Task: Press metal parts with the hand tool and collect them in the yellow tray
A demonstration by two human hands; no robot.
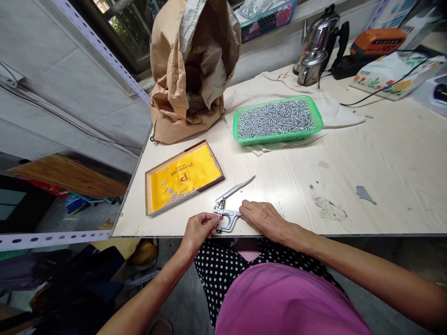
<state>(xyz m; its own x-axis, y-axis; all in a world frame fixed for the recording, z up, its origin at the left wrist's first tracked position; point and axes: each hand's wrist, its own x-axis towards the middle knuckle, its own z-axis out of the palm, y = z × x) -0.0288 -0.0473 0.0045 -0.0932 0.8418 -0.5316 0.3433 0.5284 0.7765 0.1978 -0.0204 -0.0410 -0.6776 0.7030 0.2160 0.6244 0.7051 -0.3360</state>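
A pair of grey snap-fastener pliers [228, 212] lies at the table's front edge, its upper lever [237, 188] raised so the handles stand apart. My right hand [263, 217] is closed round the end of the lower handle. At the jaws, the fingers of my left hand [201, 229] are pinched together beside a small red part [221, 217]; what they hold, if anything, is too small to make out. Just beyond my left hand lies a shallow box lid with a yellow inside [195, 163], with small silver metal pieces [174, 196] scattered in it, mostly along its near side.
A green basket [277, 138] full of small silver pieces stands on a cloth farther back. Behind the lid rises a large open brown paper bag [169, 100]. Metal pots [313, 67], an orange box-shaped object [377, 41] and a black cable [387, 87] occupy the back right.
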